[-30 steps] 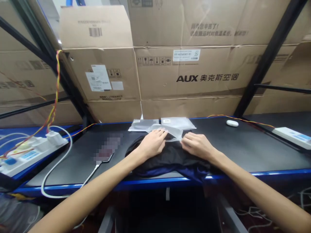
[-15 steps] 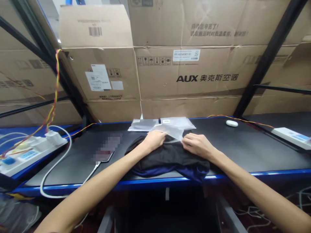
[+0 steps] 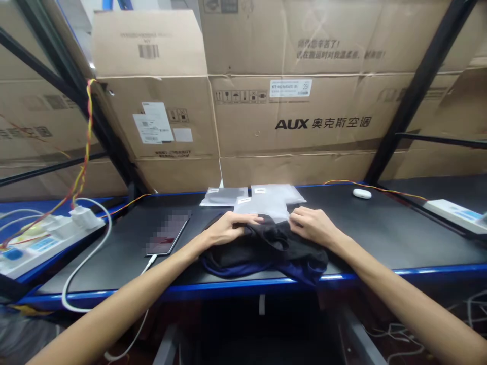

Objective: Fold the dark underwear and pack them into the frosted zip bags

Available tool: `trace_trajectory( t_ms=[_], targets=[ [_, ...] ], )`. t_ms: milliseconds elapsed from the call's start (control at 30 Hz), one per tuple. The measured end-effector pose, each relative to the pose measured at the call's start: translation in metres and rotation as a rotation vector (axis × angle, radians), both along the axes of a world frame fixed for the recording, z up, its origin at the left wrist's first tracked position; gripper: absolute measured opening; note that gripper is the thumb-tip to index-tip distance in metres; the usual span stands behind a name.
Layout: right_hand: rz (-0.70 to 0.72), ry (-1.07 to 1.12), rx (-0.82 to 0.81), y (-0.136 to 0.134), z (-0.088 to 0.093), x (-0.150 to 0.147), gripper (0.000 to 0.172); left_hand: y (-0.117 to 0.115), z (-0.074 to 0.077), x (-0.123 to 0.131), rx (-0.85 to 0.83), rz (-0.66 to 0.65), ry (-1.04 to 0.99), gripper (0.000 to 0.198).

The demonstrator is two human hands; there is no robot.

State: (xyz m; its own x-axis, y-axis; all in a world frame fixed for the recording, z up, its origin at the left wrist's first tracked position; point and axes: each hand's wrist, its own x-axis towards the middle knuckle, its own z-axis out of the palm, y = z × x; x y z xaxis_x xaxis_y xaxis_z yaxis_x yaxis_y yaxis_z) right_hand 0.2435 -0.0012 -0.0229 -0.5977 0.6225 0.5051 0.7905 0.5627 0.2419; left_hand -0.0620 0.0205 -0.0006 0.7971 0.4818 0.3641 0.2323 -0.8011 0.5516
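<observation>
A black cloth garment (image 3: 262,248) with a dark blue part (image 3: 228,268) lies bunched at the table's front edge. My left hand (image 3: 228,228) is closed on its upper left side, index finger reaching along the cloth. My right hand (image 3: 312,224) is curled shut on the cloth's upper right side; its fingertips are partly hidden. Between the hands, just behind the garment, is a frosted plastic bag (image 3: 262,207) with a small white label. Two more frosted packets, the left packet (image 3: 224,196) and the right packet (image 3: 279,192), lie behind it.
A phone (image 3: 169,235) on a white charging cable lies at left, near a power strip (image 3: 49,238). At right are a white earbud case (image 3: 361,193) and another power strip (image 3: 456,215). Cardboard (image 3: 243,126) and black shelf posts (image 3: 422,86) stand behind the table.
The front plastic bag, raised between both hands before, now lies flat with its label showing. My left hand has moved left and toward me onto the black cloth, which is more crumpled.
</observation>
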Motion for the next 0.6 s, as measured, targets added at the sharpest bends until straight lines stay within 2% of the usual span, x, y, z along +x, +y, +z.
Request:
trace_trajectory(
  t_ms=[100,233,367,467,600],
  targets=[
    [-0.032,-0.002,0.019,-0.003,0.002,-0.004,0.024,-0.006,-0.004,-0.006,-0.023,-0.052,0.062,0.058],
    [-0.023,-0.009,0.002,-0.005,0.004,-0.009,0.014,-0.008,-0.01,-0.008,0.01,-0.063,0.087,0.063],
    [0.041,-0.048,-0.046,0.0,0.003,-0.015,0.038,-0.008,-0.009,-0.008,0.042,-0.064,0.103,0.061],
    [0.076,-0.074,-0.148,0.005,0.002,-0.021,0.04,-0.008,-0.007,-0.008,0.063,-0.061,0.114,0.06],
    [0.033,-0.083,-0.219,0.008,0.01,-0.029,0.041,-0.008,-0.008,-0.008,0.053,-0.07,0.1,0.061]
  ],
)
